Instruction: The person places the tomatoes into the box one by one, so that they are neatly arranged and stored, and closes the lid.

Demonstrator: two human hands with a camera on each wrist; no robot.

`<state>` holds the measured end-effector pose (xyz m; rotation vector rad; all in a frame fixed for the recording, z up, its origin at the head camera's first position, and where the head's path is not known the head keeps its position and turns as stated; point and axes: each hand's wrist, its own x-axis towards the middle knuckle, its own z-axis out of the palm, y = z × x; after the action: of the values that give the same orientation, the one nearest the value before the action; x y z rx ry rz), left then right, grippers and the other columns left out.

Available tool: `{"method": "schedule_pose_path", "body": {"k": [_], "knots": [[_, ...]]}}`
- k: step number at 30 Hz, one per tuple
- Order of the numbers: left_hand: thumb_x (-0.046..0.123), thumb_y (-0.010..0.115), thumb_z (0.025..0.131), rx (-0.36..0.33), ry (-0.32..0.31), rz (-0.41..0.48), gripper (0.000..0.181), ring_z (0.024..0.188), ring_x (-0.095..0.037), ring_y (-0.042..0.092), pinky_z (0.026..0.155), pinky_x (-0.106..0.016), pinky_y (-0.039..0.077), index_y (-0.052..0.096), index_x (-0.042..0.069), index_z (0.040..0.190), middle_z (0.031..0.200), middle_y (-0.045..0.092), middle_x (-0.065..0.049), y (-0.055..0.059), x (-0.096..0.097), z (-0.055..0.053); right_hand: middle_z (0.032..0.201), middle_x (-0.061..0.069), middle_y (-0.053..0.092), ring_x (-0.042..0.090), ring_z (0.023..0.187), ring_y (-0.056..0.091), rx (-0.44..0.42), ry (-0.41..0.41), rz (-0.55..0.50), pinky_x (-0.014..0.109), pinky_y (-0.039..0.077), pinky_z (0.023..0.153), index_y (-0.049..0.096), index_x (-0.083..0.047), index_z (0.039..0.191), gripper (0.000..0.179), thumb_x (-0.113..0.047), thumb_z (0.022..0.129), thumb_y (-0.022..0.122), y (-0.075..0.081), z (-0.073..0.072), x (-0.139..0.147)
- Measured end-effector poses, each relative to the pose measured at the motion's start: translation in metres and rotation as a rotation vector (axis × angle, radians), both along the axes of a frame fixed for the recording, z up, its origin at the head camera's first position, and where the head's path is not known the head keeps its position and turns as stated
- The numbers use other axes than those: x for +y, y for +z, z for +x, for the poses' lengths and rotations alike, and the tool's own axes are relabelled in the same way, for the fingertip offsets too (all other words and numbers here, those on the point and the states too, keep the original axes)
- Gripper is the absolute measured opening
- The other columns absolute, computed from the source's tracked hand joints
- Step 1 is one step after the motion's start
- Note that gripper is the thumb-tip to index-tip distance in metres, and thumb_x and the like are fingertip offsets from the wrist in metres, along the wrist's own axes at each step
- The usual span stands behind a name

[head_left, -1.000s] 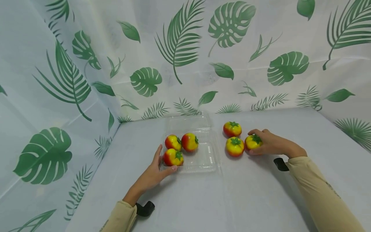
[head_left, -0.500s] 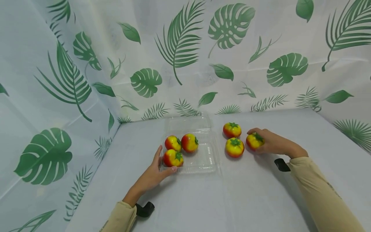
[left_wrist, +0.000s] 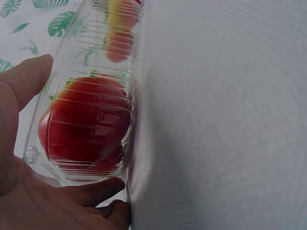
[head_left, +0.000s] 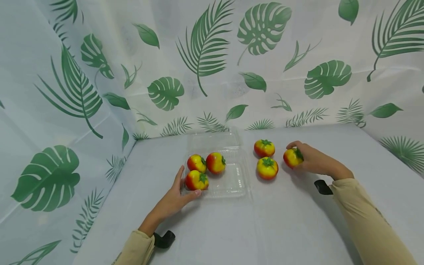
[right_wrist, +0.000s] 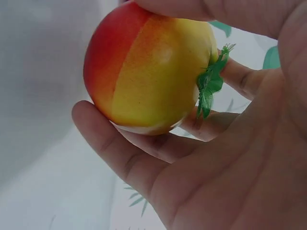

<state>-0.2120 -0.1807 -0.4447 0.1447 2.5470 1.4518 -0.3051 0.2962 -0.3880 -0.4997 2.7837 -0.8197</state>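
Note:
In the head view, my right hand point(head_left: 314, 158) holds a red-and-yellow toy persimmon point(head_left: 292, 158) with a green leafy top. The right wrist view shows thumb and fingers around this persimmon point(right_wrist: 153, 72), its leaves turned toward the palm. My left hand point(head_left: 173, 200) grips the near left corner of an open clear plastic clamshell box point(head_left: 232, 189), thumb along the front edge and fingers at the left side. Inside, three toy persimmons point(head_left: 216, 163) sit toward the left. Through the ribbed wall in the left wrist view, one red persimmon point(left_wrist: 88, 124) shows beside the hand.
Two more toy persimmons stand on the white-covered table, a rear one point(head_left: 264, 148) and a nearer one point(head_left: 267, 168), between the box and my right hand. The box's raised lid point(head_left: 215, 140) leans toward the leaf-print curtain point(head_left: 205, 73) behind.
The right hand has moved slightly right with its persimmon, opening a gap from the nearer loose one. That persimmon has tipped, its leaves now facing the palm. My left hand stays at the box.

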Motion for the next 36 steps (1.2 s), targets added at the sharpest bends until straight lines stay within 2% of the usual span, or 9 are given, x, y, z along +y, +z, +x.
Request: {"method": "schedule_pose_path", "body": {"k": [8, 15, 22, 29, 36], "knots": [[0.060, 0.077, 0.093, -0.004, 0.000, 0.003, 0.117, 0.158, -0.047, 0.025, 0.120, -0.073, 0.022, 0.000, 0.025, 0.174, 0.173, 0.024, -0.025, 0.001, -0.002, -0.001, 0.140, 0.035, 0.050, 0.053, 0.125, 0.049, 0.047, -0.023, 0.005, 0.071, 0.045, 0.107, 0.038, 0.005, 0.150, 0.074, -0.008, 0.091, 0.080, 0.010, -0.001, -0.002], [0.062, 0.076, 0.093, 0.018, -0.007, 0.001, 0.117, 0.155, -0.051, 0.027, 0.119, -0.075, 0.024, 0.002, 0.022, 0.174, 0.171, 0.026, -0.028, 0.002, 0.000, 0.000, 0.141, 0.034, 0.049, 0.052, 0.124, 0.048, 0.061, -0.030, -0.007, 0.071, 0.046, 0.106, 0.036, 0.006, 0.150, 0.073, -0.007, 0.093, 0.079, 0.015, 0.002, -0.001], [0.059, 0.079, 0.092, -0.016, 0.013, 0.006, 0.117, 0.158, -0.046, 0.026, 0.121, -0.072, 0.022, 0.002, 0.026, 0.174, 0.174, 0.024, -0.024, 0.003, 0.002, -0.001, 0.141, 0.033, 0.048, 0.052, 0.125, 0.047, 0.083, -0.028, -0.039, 0.070, 0.047, 0.105, 0.034, 0.005, 0.152, 0.075, -0.008, 0.094, 0.079, 0.021, 0.004, -0.007], [0.068, 0.078, 0.088, 0.016, -0.003, 0.015, 0.121, 0.156, -0.049, 0.027, 0.118, -0.076, 0.023, 0.002, 0.029, 0.174, 0.172, 0.026, -0.026, -0.004, -0.002, -0.002, 0.140, 0.030, 0.049, 0.050, 0.124, 0.049, 0.117, -0.024, -0.063, 0.067, 0.052, 0.102, 0.034, 0.004, 0.154, 0.075, -0.009, 0.095, 0.079, 0.029, 0.011, -0.018], [0.064, 0.077, 0.091, 0.026, -0.005, 0.004, 0.119, 0.155, -0.053, 0.027, 0.117, -0.077, 0.024, 0.002, 0.024, 0.174, 0.171, 0.025, -0.030, 0.000, 0.000, 0.001, 0.142, 0.028, 0.049, 0.048, 0.124, 0.050, 0.141, -0.015, -0.090, 0.065, 0.052, 0.103, 0.035, 0.004, 0.155, 0.077, -0.010, 0.094, 0.080, 0.036, 0.016, -0.031]]}}
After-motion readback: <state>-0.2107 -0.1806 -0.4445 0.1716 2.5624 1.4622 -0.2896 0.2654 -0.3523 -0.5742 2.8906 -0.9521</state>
